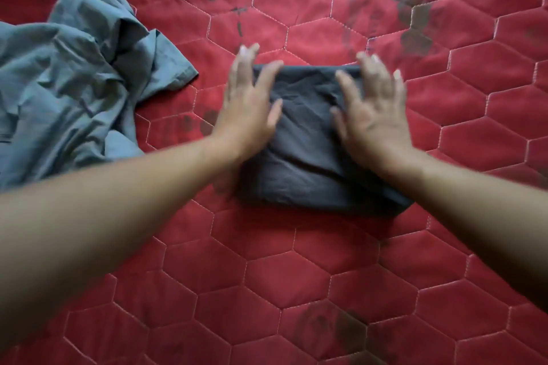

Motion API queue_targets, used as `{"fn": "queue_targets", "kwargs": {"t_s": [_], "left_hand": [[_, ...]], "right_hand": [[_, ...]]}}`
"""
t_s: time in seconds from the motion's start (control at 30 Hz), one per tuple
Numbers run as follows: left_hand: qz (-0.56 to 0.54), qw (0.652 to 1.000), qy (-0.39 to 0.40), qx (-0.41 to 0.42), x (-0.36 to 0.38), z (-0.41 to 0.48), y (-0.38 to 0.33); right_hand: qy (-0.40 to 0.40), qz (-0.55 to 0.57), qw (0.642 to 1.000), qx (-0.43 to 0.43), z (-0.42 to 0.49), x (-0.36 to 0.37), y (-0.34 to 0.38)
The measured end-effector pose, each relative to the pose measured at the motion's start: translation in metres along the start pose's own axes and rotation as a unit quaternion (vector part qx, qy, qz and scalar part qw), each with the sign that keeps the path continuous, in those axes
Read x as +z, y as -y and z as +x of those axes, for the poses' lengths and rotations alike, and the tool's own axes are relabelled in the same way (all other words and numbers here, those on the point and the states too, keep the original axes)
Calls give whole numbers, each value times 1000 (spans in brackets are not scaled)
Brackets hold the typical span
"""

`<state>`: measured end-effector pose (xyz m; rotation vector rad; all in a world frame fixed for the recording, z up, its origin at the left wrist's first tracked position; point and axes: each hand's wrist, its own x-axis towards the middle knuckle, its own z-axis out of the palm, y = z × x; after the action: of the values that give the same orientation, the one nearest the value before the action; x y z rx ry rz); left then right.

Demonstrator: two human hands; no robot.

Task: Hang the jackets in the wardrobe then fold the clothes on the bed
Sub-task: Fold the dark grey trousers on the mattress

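Note:
A dark grey garment point(308, 157) lies folded into a compact rectangle on the red quilted bed point(296, 275). My left hand point(252, 104) rests flat over its left edge, fingers spread. Over the garment's right side lies my right hand point(373, 107), also flat with fingers apart. Both hands are blurred. Neither grips the cloth. A crumpled blue-grey garment point(74, 83) lies unfolded at the left, apart from the folded one.
The bed cover has a hexagon stitch pattern with dark flower prints point(412, 9) at the upper right and near the bottom. Bare quilt stretches in front of and to the right of the folded garment.

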<state>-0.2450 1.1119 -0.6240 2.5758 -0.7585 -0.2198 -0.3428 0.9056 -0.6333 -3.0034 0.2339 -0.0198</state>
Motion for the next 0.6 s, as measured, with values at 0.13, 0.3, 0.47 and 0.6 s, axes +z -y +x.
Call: {"fn": "queue_targets", "kwargs": {"t_s": [0.13,0.3,0.47,0.6], "left_hand": [[124,985,82,89,35,-39,-3],[164,980,75,88,65,-22,20],[186,974,109,72,58,-19,17],[197,974,102,55,46,-33,-4]], "right_hand": [[109,-90,988,-61,-35,29,11],[92,-56,993,-47,-16,59,-4],[159,-66,984,-43,-5,46,-5],[124,-90,987,-52,-22,28,1]]}}
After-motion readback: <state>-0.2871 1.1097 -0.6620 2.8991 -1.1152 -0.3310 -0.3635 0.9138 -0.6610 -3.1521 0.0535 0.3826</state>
